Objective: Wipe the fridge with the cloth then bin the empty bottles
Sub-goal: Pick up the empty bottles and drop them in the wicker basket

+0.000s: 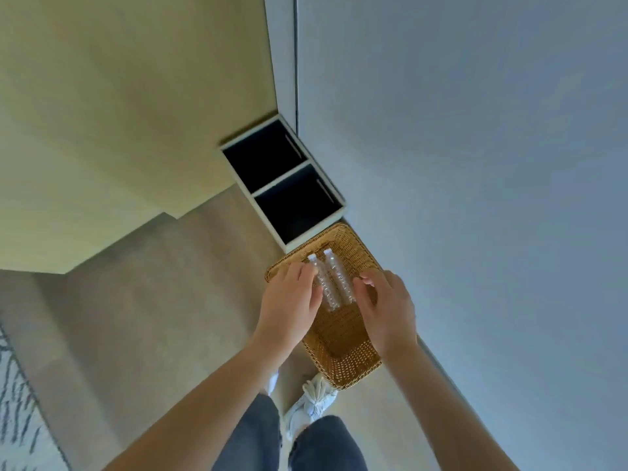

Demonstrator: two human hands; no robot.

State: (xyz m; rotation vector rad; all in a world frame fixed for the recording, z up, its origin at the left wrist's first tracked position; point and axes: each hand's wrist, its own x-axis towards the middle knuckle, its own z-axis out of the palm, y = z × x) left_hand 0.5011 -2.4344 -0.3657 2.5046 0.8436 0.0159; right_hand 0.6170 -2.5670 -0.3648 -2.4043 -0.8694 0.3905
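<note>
Left hand has its fingers curled over the side of the left bottle, so that one looks gripped. Right hand is curled too, right next to the right bottle, but honestly I can't tell if it's actually holding it or just touching.

Closest to the camera you get jeans and a pair of pale sneakers on a beige floor, with the corner of a patterned rug way off at the left edge. Both forearms reach forward from there.

Both bottles are clear plastic with white caps, lying side by side between the hands, caps pointing away, over the far half of a brown wicker basket. Can't say whether they're resting in it or lifted a bit. The left hand covers part of the basket's left rim, and the right hand blocks some of its right side. The near half of the basket shows only bare weave.

Just past the basket, right up against its far end, sits a white bin with two dark compartments. Behind that on the left is a cream cabinet, and a big grey panel fills the whole right side.
</note>
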